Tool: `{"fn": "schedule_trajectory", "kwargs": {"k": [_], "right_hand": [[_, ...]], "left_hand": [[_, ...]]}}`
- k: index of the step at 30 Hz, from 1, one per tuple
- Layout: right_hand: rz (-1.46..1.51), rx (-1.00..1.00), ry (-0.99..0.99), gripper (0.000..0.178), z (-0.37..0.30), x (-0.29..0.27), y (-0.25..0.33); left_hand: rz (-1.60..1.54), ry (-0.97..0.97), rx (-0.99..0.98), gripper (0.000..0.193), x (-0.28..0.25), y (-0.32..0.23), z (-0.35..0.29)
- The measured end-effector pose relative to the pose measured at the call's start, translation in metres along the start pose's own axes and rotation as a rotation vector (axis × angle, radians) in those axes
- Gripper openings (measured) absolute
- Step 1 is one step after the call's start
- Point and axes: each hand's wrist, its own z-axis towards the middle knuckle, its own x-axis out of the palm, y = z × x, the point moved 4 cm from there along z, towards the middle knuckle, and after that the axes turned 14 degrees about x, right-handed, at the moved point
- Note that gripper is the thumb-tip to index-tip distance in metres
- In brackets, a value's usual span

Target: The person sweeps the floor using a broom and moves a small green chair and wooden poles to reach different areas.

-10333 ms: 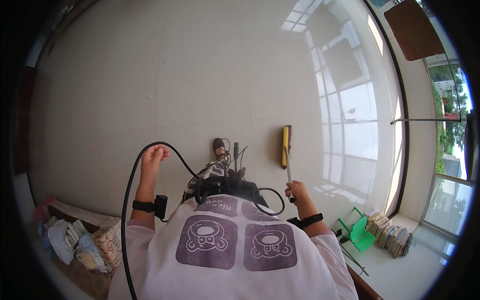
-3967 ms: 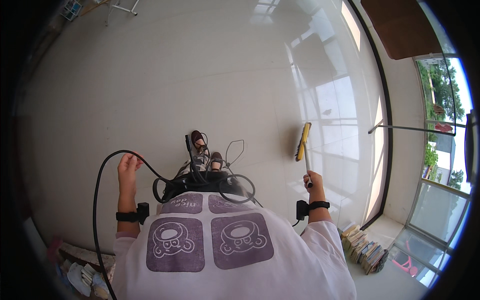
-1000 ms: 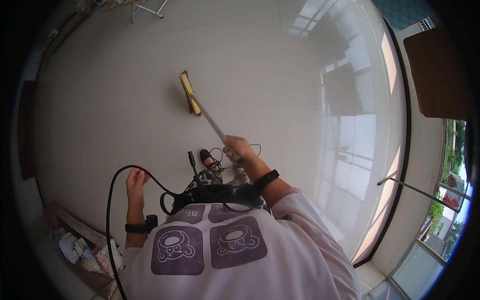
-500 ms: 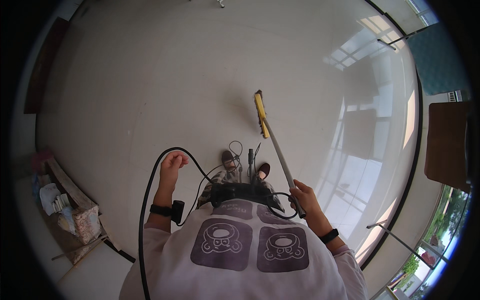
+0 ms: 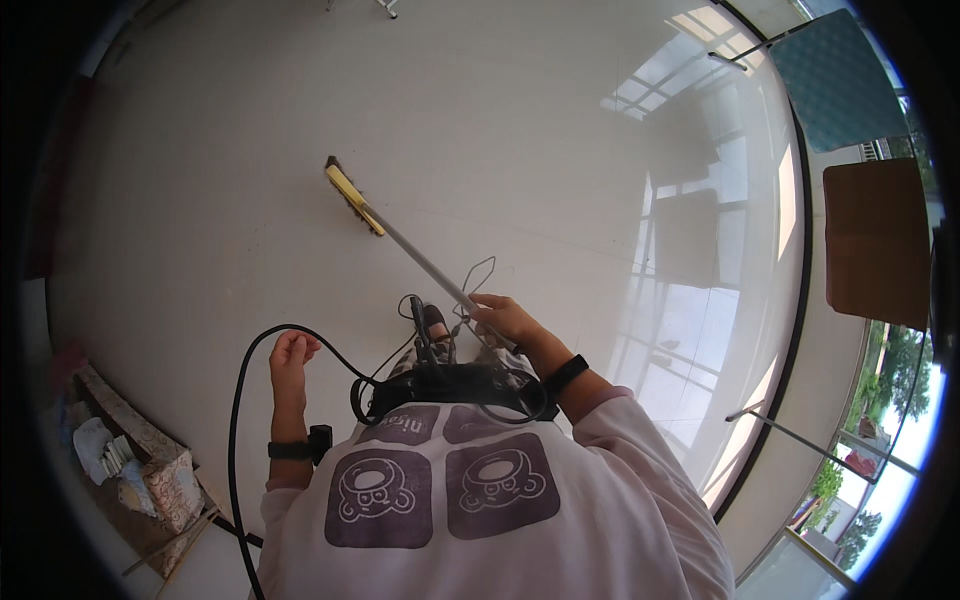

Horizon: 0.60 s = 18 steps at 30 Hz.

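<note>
My right hand point(image 5: 508, 322) is wrapped round the upper part of a broom's grey handle point(image 5: 420, 258), in front of my waist. The handle slants away to the far left, down to the yellow broom head point(image 5: 352, 197) with dark bristles, which is on the pale floor. To the left of my body my left hand point(image 5: 292, 352) is raised, its fingers curled in and nothing visible in them. A black cable point(image 5: 238, 420) arches just past that hand and runs to the dark pouch point(image 5: 450, 388) at my waist.
At the left stands a wooden box point(image 5: 130, 400) with cloth and other bits in it. Chairs with a teal back point(image 5: 838, 80) and a brown back point(image 5: 877, 242) stand along the right by windows. Thin wire loops point(image 5: 482, 272) hang before my feet. The glossy floor point(image 5: 500, 120) reflects the windows.
The broom head has swung across the floor to the left, and my right hand has moved left and forward with the handle. My left hand stays curled; the view has shifted.
</note>
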Motion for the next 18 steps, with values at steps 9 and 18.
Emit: {"fn": "schedule_trajectory", "kwargs": {"k": [9,18], "right_hand": [[-0.399,-0.099,-0.387,0.050,-0.093,-0.046,-0.048],[0.054,0.084,-0.531,0.053,-0.235,-0.141,-0.177]], "left_hand": [[0.017,0.078,-0.013,0.015,0.031,-0.028,0.024],[0.049,0.222,0.056,0.016,0.091,-0.105,0.002]]}}
